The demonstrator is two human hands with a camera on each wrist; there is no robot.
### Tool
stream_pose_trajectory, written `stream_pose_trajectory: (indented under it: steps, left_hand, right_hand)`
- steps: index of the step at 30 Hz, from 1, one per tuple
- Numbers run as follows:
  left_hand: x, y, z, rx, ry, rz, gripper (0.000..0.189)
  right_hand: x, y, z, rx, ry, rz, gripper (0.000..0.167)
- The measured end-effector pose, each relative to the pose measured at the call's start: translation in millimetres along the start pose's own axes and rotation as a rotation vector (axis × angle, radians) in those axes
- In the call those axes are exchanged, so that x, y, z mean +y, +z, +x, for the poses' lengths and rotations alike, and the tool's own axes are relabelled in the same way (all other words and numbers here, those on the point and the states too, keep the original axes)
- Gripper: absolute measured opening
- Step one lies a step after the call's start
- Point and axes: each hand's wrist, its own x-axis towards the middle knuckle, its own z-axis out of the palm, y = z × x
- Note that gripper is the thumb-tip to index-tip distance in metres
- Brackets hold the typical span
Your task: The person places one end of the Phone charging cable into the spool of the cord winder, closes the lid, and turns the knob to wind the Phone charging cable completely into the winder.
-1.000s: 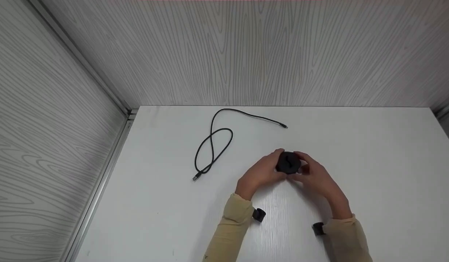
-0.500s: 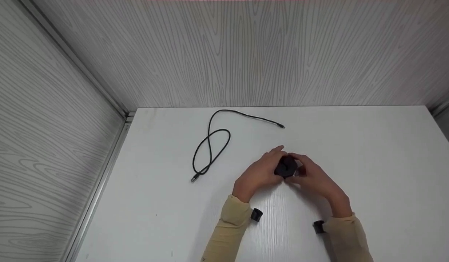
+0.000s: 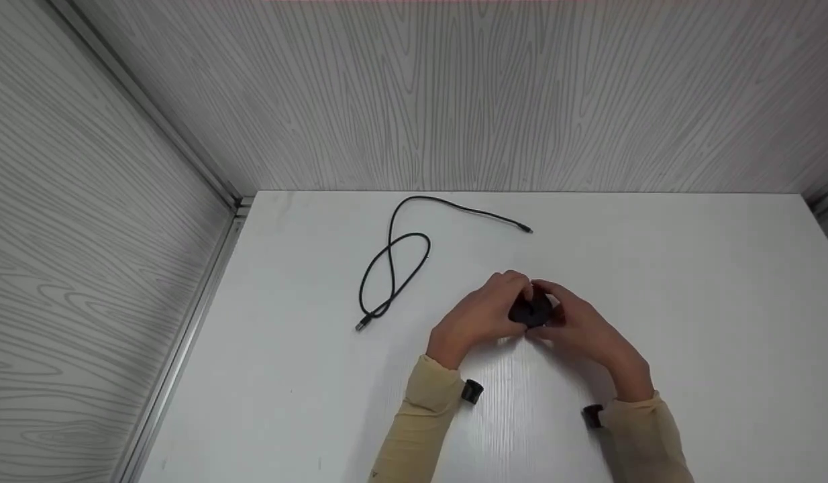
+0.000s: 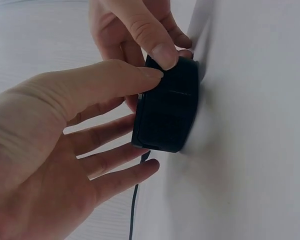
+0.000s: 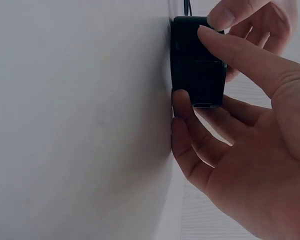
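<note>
A small black device [image 3: 531, 312], rounded as seen from above with boxy sides, sits on the white table between my two hands. My left hand [image 3: 481, 315] holds it from the left, with fingertips curling over its far top edge. In the left wrist view, that hand's thumb [image 4: 145, 77] presses the near side of the black device [image 4: 167, 112], with some fingers spread behind it. My right hand [image 3: 578, 329] grips the right side. In the right wrist view, the right thumb [image 5: 220, 42] lies against the device [image 5: 197, 75], and its other fingers bend around the far side and end.
A black USB cable [image 3: 392, 268] lies loosely looped on the table [image 3: 286, 362], left of and beyond my hands. Wood-grain panels [image 3: 414, 94] rise at the back and left [image 3: 85, 268]. A black wrist camera [image 3: 472, 391] sticks out from my left sleeve.
My left fingers have moved over the far top edge of the black device, covering part of it. The device has turned a little between my hands. The cable stays put.
</note>
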Motion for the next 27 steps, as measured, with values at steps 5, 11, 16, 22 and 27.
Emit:
stream_pose_trajectory:
  steps: [5,11,16,22,27]
  left_hand:
    - [-0.5,-2.6,0.7,-0.004,0.017,-0.030,0.039]
    - [-1.8,-7.1,-0.4,-0.004,0.033,-0.017,0.035]
    - [-1.2,-8.2,-4.4,-0.012,0.022,0.000,0.033]
    - [4.1,-4.8,-8.5,-0.034,0.001,0.062,0.033]
    - [9.4,-5.6,-9.3,-0.034,-0.010,0.108,0.034]
  right_hand:
    - [3,2,0.8,0.024,-0.014,0.012,0.079]
    - [-2,4,1.7,0.036,-0.031,0.012,0.077]
    - [-7,8,2.7,0.042,-0.049,-0.001,0.075]
    - [-6,12,1.9,0.010,-0.034,-0.015,0.076]
    - [-5,11,1.0,0.000,-0.037,-0.008,0.078]
